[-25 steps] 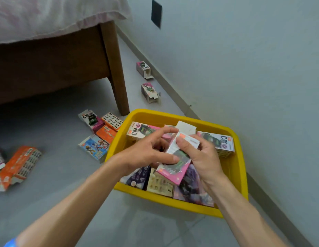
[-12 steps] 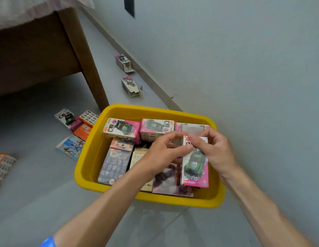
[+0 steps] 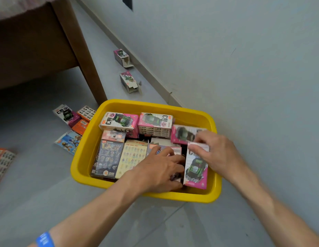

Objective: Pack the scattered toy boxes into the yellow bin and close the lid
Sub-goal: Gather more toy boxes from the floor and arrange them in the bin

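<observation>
Bin (image 3: 87, 148), yellow, sits on the floor (image 3: 39, 184) by the wall, boxes packed inside. I see right hand (image 3: 215, 154) pinching the pink car box (image 3: 196, 168) at its right end; left hand (image 3: 158, 170) rests on neighbouring boxes, fingers spread loose. Two boxes (image 3: 129, 82) lie beyond.

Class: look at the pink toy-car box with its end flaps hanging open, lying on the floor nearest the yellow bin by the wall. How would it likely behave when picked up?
The pink toy-car box looks like thin card, so probably light and easily crushed. Its open flaps suggest any contents could slide out if tipped. Flat-sided, it should not roll.
</observation>
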The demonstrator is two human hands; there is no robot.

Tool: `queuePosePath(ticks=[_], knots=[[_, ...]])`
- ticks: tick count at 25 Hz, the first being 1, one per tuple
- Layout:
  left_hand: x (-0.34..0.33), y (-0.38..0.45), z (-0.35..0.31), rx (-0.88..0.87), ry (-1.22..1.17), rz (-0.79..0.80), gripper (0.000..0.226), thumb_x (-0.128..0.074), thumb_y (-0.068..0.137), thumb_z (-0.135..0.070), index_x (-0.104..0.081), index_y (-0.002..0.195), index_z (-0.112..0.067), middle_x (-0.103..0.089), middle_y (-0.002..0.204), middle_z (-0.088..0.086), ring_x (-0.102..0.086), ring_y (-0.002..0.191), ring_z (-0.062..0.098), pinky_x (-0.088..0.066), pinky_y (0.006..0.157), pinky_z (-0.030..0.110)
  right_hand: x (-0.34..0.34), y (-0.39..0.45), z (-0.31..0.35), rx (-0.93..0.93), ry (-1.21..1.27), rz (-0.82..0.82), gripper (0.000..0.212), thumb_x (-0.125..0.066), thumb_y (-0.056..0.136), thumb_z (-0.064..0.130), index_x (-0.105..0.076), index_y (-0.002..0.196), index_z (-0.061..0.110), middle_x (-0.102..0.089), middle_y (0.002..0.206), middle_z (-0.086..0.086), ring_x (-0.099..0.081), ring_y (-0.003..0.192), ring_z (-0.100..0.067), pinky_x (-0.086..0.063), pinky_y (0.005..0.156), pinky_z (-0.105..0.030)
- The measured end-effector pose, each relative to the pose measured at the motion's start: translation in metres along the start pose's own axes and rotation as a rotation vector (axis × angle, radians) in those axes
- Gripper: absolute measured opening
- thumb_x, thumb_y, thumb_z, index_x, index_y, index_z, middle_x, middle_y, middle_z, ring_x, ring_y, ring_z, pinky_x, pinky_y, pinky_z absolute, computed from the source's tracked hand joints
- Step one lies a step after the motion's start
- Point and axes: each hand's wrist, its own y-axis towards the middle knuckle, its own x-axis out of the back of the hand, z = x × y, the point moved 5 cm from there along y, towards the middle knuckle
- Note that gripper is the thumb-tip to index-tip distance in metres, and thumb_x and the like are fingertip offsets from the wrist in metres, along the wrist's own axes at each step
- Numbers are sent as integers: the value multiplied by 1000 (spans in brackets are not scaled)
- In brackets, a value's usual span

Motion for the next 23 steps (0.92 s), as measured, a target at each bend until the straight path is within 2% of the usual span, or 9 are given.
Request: queuePosePath(ticks=[2, 4, 8, 9, 12, 14, 17, 20, 23], knots=[[-1, -2, 2, 7, -25, -6, 41, -50, 87, -60, -67, 114, -35, -46, 145, -15, -35, 126, 19, -27, 106, 49, -12, 2, -3, 26, -252, 156, 26, -57, 95, 46, -67, 87, 24, -65, 84, 5, -57, 85, -19, -33, 91, -36], [1, -5, 4, -5, -58, -31, 42, -56, 85, -61, -68, 115, -34, -49, 145, -17, -38, 124, 18, -33, 101, 44, -20, 5, -9, 24, -470, 291, 34, -45, 97, 54, -69, 98, 29, -67, 93, 5, -57, 101, -18, -22, 96, -37], [7, -13, 11, 72, -293, -137, 45, -75, 76, -48, -55, 113, -33, -60, 121, -13, -52, 106, 18, -41, 74, 33, -29, -4, -8, -6, -383, 423, 46, -52, 87, 64, -59, 126, 39, -64, 128, 9, -48, 127, -15, -10, 118, -44], [7, -15, 15, 115, -333, -153, 49, -76, 76, -45, -51, 116, -32, -58, 125, -10, -53, 108, 19, -43, 76, 33, -30, -6, -5, -2, -390, 422, 49, -53, 87, 64, -56, 130, 40, -62, 133, 11, -45, 131, -14, -6, 120, -45], [-3, -17, 19, 119, -260, -58, 66, -63, 86, -50, -39, 145, -30, -32, 158, -7, -36, 136, 19, -37, 107, 39, -29, -8, -5, 32, -308, 481, 51, -55, 88, 64, -49, 135, 44, -55, 141, 16, -39, 137, -8, 9, 120, -40], [-6, -16, 17, 105, -276, -4, 69, -46, 94, -55, -21, 155, -37, -17, 164, -8, -24, 142, 19, -27, 112, 41, -23, -11, -7, 30, -164, 613, 56, -59, 88, 61, -43, 139, 46, -47, 148, 20, -29, 142, 0, 21, 115, -31], [-8, -12, 18, 130, -252, 50, 66, -27, 95, -67, -10, 155, -46, -3, 166, -10, -8, 148, 17, -12, 115, 51, -20, -8, -8, 52, -252, 728, 62, -62, 86, 60, -38, 142, 48, -35, 156, 19, -20, 147, -3, 23, 115, -38], [-9, -9, 28, 205, -209, 147, 76, -35, 87, -78, -16, 154, -46, 9, 164, -19, 4, 151, 21, -4, 114, 58, -25, -9, -3, 24, -280, 874, 82, -66, 70, 75, -34, 141, 48, -25, 160, 17, -9, 151, -7, 27, 114, -44], [-4, -5, 32, 233, -211, 174, 86, -48, 82, -78, -16, 154, -44, 12, 163, -22, 3, 152, 25, -7, 114, 61, -27, -10, 5, -5, -407, 887, 106, -67, 58, 81, -20, 147, 47, -12, 165, 9, -3, 152, -16, 18, 118, -49]])
